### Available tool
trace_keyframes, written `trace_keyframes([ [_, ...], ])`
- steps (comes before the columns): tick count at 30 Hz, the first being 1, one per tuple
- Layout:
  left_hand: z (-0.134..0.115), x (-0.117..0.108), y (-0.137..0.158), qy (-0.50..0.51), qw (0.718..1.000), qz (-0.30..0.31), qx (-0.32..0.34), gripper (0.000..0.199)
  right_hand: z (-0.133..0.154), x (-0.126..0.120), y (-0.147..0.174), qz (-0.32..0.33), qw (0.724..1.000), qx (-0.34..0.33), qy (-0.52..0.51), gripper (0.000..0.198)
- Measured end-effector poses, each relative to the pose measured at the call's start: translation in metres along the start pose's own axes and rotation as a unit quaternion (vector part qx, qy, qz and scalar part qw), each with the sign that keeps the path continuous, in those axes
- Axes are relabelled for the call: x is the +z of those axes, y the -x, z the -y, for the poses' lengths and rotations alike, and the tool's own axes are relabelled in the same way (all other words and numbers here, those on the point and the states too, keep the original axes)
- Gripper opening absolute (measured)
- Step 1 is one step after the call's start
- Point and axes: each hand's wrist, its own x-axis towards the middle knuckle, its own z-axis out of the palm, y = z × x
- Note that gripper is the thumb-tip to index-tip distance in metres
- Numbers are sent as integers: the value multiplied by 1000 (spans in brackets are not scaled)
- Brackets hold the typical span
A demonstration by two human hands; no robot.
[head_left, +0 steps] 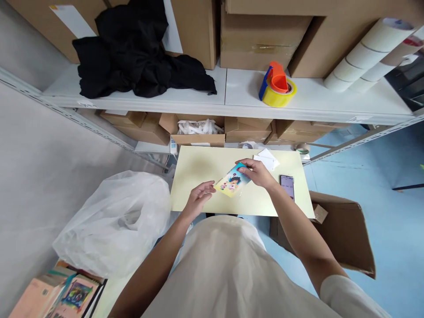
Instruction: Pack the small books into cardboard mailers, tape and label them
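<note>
Over the pale yellow table (188, 176), my right hand (256, 171) pinches the upper right end of a flat, colourful printed packet (232, 182). The packet is blue at one end and yellow at the other, with a cartoon figure on it. It is tilted, its yellow end toward my left. My left hand (200, 198) is at that left corner, its fingers stretched out and the thumb apart; whether the fingertips touch the packet I cannot tell. White cards or papers (266, 159) lie on the table just beyond my right hand.
A phone (287, 186) lies at the table's right. A shelf (198, 99) behind bears black cloth (132, 53), a tape dispenser (277, 86) and tape rolls (367, 57). A white plastic bag (115, 221) bulges at left; an open carton (344, 234) stands at right.
</note>
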Motion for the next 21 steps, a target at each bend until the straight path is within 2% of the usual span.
trace_keyframes([
  [3, -3, -1, -1, -50, 998, 3, 28, 37, 4, 9, -2, 4, 1000, 7, -10, 33],
  [6, -2, 2, 0, -57, 997, 35, 30, 28, 12, 18, -5, 12, 1000, 6, -11, 33],
  [8, 0, 3, 1, -54, 997, 37, 30, 28, 17, 20, -7, -13, 1000, 12, -15, 33],
  [12, 4, 0, 3, 6, 1000, -16, 20, 33, 23, 18, -2, -89, 991, 39, -88, 45],
  [16, 6, -5, 5, 61, 998, -29, 14, 38, 16, 27, 21, -71, 978, 85, -179, 56],
  [18, 7, -6, 5, 51, 998, -20, 13, 38, 7, 40, 34, -77, 975, 95, -184, 51],
  [21, 13, -9, 4, 11, 1000, 1, 8, 37, -7, 63, 48, -122, 969, 112, -183, 43],
])
